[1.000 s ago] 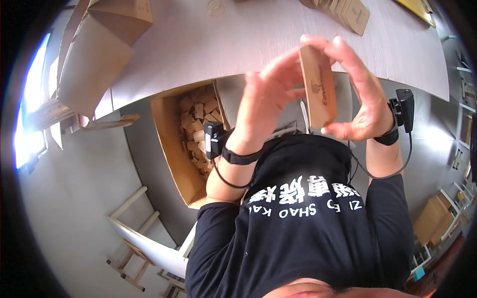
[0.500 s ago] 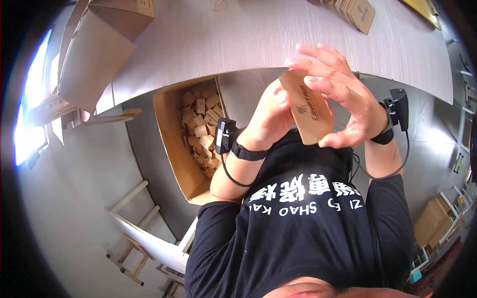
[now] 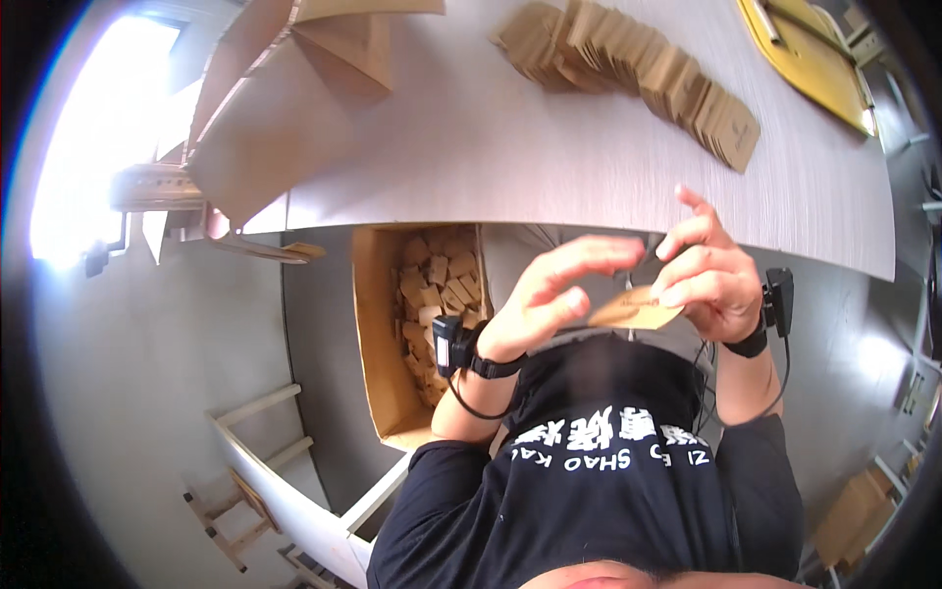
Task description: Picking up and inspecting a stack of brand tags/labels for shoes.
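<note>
A brown kraft card [image 3: 638,310] with dark print and rounded corners is held in front of my body, tilted nearly edge-on. My right hand [image 3: 716,285] pinches its right end between thumb and fingers, the index finger raised. Beside the card's left end, my left hand [image 3: 564,294] is open, its fingers stretched out flat and the thumb apart; it looks close to the card but not gripping it. On the table above my hands lies a long fanned row of similar brown cards [image 3: 677,83].
An open cardboard box [image 3: 285,118] stands on the table's left. Below the table edge, left of my arm, another cardboard box [image 3: 378,334] holds many small brown cardboard pieces [image 3: 437,294]. A yellow metal-edged object [image 3: 805,59] lies at the table's far right.
The view has shifted, bringing more of the card row into sight. The card has turned from broad face to nearly edge-on. My left hand has let go; my right now pinches the card.
</note>
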A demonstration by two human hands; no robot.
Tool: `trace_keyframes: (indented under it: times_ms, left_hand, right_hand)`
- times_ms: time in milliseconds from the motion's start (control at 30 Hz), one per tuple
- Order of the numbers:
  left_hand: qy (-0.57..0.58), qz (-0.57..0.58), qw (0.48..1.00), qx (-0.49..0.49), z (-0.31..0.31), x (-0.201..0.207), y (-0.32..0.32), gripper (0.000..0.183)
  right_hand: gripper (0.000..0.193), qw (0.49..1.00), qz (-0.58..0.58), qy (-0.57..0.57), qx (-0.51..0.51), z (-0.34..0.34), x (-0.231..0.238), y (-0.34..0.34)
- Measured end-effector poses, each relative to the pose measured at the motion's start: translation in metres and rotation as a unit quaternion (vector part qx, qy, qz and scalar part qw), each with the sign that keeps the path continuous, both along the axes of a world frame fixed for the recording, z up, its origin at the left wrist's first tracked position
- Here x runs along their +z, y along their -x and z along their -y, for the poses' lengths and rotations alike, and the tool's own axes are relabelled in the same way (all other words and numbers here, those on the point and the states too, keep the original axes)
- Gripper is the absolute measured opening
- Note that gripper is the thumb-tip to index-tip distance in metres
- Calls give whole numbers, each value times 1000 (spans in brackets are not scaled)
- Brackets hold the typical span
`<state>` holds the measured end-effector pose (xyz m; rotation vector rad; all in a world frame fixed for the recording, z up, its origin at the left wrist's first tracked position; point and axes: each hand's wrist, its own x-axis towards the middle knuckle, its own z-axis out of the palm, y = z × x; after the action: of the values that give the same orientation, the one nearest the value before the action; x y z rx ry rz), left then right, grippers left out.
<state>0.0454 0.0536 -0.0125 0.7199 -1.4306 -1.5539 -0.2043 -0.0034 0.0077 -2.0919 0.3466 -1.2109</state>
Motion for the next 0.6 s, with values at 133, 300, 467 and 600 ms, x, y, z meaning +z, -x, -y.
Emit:
trace_keyframes:
  times_ms: [133,300,467,600]
  left_hand:
    - [67,88,987,-114,1,18,-11,66]
    - [10,56,990,-133,-5,19,3,69]
    - [-77,-74,987,-119,-15,8,18,67]
    - [-107,-84,988,-71,-19,5,21,68]
  right_hand:
    - [6,996,-38,-42,71,3,7,-14]
    - [11,983,-63,-81,154,10,13,-17]
    - [22,990,-61,-43,118,7,13,-20]
    - [30,999,-43,11,9,1,15,-23]
